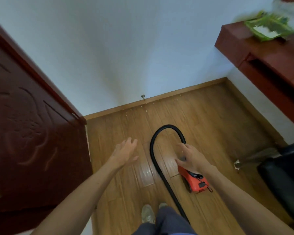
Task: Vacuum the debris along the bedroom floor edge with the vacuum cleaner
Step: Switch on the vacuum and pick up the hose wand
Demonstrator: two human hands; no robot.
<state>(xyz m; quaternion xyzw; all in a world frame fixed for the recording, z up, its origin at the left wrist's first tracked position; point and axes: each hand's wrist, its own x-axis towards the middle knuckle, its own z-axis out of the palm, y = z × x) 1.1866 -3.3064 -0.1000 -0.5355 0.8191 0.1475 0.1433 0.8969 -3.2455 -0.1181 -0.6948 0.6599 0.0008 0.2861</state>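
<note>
A small red vacuum cleaner [194, 181] sits on the wooden floor in front of me. Its black hose [161, 131] arches up from the front of the body and runs back down past my legs. My right hand [193, 159] rests on the front top of the vacuum, fingers spread over it where the hose joins; I cannot tell whether it grips anything. My left hand [126, 150] hovers open above the floor, left of the hose, holding nothing. Pale crumbs of debris [136, 110] lie scattered along the skirting board [159, 97] at the far wall.
A dark red door [29, 133] stands open on the left. A door stop [143, 96] sticks out of the skirting. A red-brown desk [270, 65] with a green packet [270, 27] juts out at the right, with a black chair [285, 170] below it.
</note>
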